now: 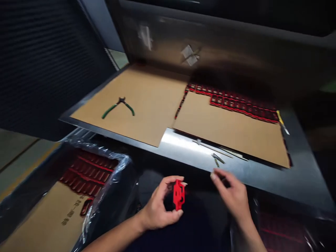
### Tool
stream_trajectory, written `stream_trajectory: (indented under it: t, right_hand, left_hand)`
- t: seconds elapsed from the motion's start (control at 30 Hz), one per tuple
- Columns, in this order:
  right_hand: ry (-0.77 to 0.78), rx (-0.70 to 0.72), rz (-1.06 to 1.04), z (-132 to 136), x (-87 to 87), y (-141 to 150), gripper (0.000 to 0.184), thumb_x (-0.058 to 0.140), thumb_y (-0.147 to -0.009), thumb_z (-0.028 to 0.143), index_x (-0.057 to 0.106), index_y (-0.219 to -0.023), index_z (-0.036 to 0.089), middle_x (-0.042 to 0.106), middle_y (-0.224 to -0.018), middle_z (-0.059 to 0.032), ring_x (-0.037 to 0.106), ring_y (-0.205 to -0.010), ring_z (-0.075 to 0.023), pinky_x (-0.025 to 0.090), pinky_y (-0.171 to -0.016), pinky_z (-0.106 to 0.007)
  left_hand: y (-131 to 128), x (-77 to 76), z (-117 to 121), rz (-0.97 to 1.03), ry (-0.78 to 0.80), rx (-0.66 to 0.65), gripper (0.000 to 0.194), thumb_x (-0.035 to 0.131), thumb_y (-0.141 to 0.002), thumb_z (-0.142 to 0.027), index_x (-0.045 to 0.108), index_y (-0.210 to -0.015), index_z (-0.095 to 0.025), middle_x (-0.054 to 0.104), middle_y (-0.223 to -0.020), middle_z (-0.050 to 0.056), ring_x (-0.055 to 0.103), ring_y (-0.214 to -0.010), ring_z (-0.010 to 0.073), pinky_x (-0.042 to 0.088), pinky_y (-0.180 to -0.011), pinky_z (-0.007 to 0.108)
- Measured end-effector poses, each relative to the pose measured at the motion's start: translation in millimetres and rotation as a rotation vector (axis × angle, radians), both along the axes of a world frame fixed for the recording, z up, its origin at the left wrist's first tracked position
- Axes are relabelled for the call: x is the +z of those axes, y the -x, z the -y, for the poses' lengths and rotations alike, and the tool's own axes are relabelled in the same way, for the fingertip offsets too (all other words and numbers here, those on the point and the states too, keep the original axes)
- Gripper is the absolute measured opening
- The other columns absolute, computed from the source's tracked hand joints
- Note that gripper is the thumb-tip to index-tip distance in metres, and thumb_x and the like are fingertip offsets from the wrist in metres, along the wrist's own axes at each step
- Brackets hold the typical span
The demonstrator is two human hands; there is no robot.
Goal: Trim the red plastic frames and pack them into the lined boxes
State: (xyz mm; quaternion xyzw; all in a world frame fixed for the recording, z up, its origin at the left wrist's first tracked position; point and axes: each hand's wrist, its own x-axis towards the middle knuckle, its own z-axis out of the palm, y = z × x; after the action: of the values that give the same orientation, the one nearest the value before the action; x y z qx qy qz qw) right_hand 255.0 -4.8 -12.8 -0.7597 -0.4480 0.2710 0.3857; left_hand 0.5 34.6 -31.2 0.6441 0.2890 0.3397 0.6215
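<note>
My left hand holds a small red plastic part with cut-out openings, gripping it upright between the thumb below and the fingers above. To the right, apart from that part, is my right hand. Its thumb and index fingertips are pinched together, and whatever may be between them is too small to make out. Just beyond those fingertips, a small pair of pliers lies on the metal table edge.
Rows of red-and-black parts line the right cardboard sheet. Green-handled cutters lie on the left cardboard sheet. A yellow knife rests at right. At lower left, a plastic-lined bin holds red parts and cardboard.
</note>
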Motion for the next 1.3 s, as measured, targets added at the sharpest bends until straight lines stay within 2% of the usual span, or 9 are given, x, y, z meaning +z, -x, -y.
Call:
stream_trajectory:
  t: [0.1,0.23,0.37,0.47,0.53,0.6,0.73,0.87,1.3]
  right_hand:
    - [-0.096,-0.13,0.457,-18,-1.9,-37,0.05,0.064,-0.084,0.059,0.075,-0.111,0.018,0.072,-0.101,-0.0134,0.064,-0.092,-0.0298,0.052,-0.087,-0.047]
    - [-0.081,-0.074,0.645,-32,-13.9,-48,0.042,0.066,-0.086,0.057,0.076,-0.104,0.02,0.07,-0.101,-0.0134,0.061,-0.097,-0.0322,0.052,-0.082,-0.048]
    - [-0.19,-0.006,0.574,-14,-7.2,-35,0.026,0.068,-0.088,0.044,0.075,-0.096,0.019,0.073,-0.086,-0.0085,0.065,-0.081,-0.0253,0.054,-0.077,-0.042]
    - [-0.26,0.24,0.395,17,16.0,-16,0.02,0.071,-0.088,0.027,0.073,-0.108,0.021,0.074,-0.088,-0.0064,0.068,-0.073,-0.0197,0.057,-0.068,-0.034]
    - [-0.32,0.423,0.263,37,33.3,1,0.029,0.071,-0.086,0.016,0.072,-0.114,0.024,0.075,-0.093,-0.0065,0.071,-0.076,-0.0192,0.058,-0.066,-0.031]
    - [-0.363,0.509,0.17,51,45.4,17,0.035,0.071,-0.084,0.01,0.073,-0.115,0.025,0.076,-0.093,-0.0066,0.073,-0.077,-0.0197,0.06,-0.066,-0.031]
    - [-0.426,0.536,0.088,57,50.3,36,0.026,0.073,-0.083,0.009,0.075,-0.104,0.024,0.078,-0.093,-0.0079,0.076,-0.077,-0.0206,0.062,-0.063,-0.031]
    - [-0.436,0.559,0.15,53,49.0,37,0.016,0.072,-0.086,0.013,0.077,-0.097,0.023,0.079,-0.092,-0.01,0.075,-0.07,-0.0189,0.06,-0.056,-0.028]
    - [-0.416,0.598,0.225,52,52.0,38,0.013,0.072,-0.087,0.015,0.077,-0.097,0.022,0.079,-0.093,-0.0107,0.073,-0.067,-0.0173,0.057,-0.054,-0.027]
  left_hand:
    - [1,-0.6,-2,0.025,0.048,-0.028,0.069,0.075,-0.077,-0.023,0.046,-0.14,-0.023,0.059,-0.132,0.016,0.065,-0.119,0.0286,0.054,-0.103,0.041]
    - [-6,-0.6,-7,0.041,-0.081,-0.039,0.072,0.076,-0.077,-0.028,0.046,-0.143,-0.026,0.052,-0.135,0.016,0.066,-0.112,0.0288,0.056,-0.099,0.046]
    - [-13,12.4,-10,0.017,-0.27,-0.051,0.079,0.072,-0.076,-0.02,0.042,-0.148,-0.024,0.053,-0.129,0.016,0.062,-0.113,0.0294,0.057,-0.096,0.048]
    - [-17,21.4,-11,0.073,-0.452,-0.09,0.086,0.071,-0.074,-0.015,0.036,-0.152,-0.02,0.053,-0.128,0.018,0.061,-0.115,0.029,0.059,-0.093,0.045]
    - [-18,22.7,-12,0.106,-0.508,-0.096,0.089,0.072,-0.075,-0.017,0.032,-0.155,-0.019,0.053,-0.128,0.019,0.061,-0.114,0.0287,0.06,-0.09,0.042]
    - [-20,21.6,-12,0.116,-0.522,-0.106,0.09,0.074,-0.078,-0.023,0.029,-0.156,-0.019,0.056,-0.127,0.019,0.062,-0.114,0.0283,0.061,-0.089,0.042]
    - [-19,19.5,-12,0.122,-0.529,-0.157,0.086,0.076,-0.084,-0.031,0.029,-0.155,-0.016,0.06,-0.127,0.021,0.063,-0.116,0.0285,0.061,-0.092,0.043]
    - [-17,19.5,-12,0.103,-0.51,-0.163,0.083,0.075,-0.086,-0.037,0.032,-0.153,-0.018,0.061,-0.128,0.021,0.064,-0.116,0.0295,0.061,-0.093,0.044]
    - [-14,15.4,-10,0.086,-0.468,-0.153,0.084,0.077,-0.084,-0.039,0.034,-0.154,-0.019,0.061,-0.13,0.021,0.063,-0.118,0.0305,0.059,-0.096,0.045]
